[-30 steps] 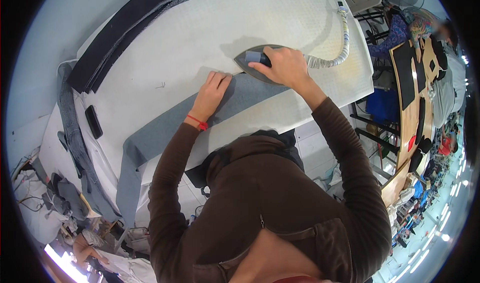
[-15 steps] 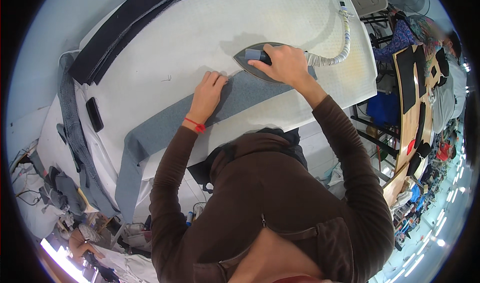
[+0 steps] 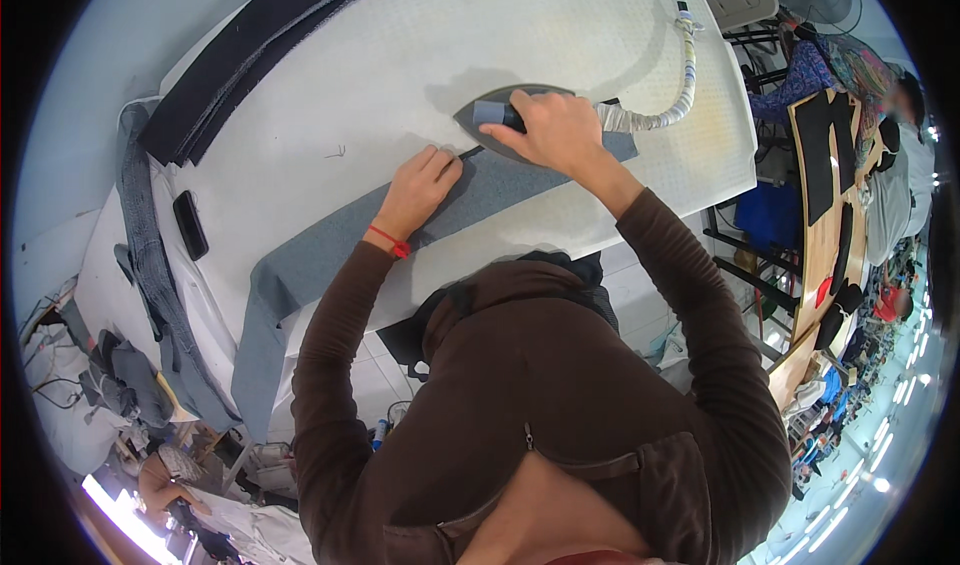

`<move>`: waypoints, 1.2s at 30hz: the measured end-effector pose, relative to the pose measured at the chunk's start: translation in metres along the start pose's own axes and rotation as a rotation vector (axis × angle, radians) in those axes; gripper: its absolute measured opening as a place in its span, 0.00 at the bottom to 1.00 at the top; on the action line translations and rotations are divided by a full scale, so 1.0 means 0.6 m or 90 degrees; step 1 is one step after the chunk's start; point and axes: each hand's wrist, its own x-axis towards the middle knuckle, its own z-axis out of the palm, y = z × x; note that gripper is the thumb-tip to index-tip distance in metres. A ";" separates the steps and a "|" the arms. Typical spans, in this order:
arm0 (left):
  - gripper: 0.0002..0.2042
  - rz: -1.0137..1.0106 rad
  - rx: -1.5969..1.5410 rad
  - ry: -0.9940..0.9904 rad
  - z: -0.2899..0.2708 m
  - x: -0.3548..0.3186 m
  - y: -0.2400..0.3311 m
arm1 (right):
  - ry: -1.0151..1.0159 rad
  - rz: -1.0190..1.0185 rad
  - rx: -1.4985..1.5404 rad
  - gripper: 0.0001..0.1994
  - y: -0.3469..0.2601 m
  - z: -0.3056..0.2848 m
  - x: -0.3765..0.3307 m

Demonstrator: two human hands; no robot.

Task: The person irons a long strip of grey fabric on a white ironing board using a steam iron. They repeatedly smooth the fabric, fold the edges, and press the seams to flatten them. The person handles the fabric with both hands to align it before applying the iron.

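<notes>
I see right hand [image 3: 555, 130] gripping the iron [image 3: 500, 113] on the grey fabric strip [image 3: 330, 250] | left hand [image 3: 420, 185] flat, fingers spread, pressing strip just beside iron | strip lies across white pressing table [image 3: 400, 55], 1 end hanging off.

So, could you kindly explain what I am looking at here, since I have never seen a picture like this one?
This comes from a wide fisheye camera worn on a person's head, looking down, so straight edges bend near the rim. No machine works here, only two bare hands. The right hand grips the handle of an iron, whose wrapped hose runs away across the white padded table. The left hand presses flat on a long grey-blue fabric strip that hangs over the table's near edge. Dark folded cloth lies along the far side, and a small black device at the left.
</notes>
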 end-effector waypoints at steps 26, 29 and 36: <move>0.19 -0.066 0.014 -0.019 -0.060 -0.024 0.024 | -0.004 -0.023 0.029 0.32 -0.059 -0.033 0.002; 0.19 -0.063 0.011 -0.013 -0.054 -0.021 0.024 | 0.012 -0.021 0.039 0.32 -0.064 -0.029 0.006; 0.20 -0.087 0.005 0.001 -0.051 -0.055 0.014 | 0.011 0.021 0.005 0.33 0.011 -0.031 -0.002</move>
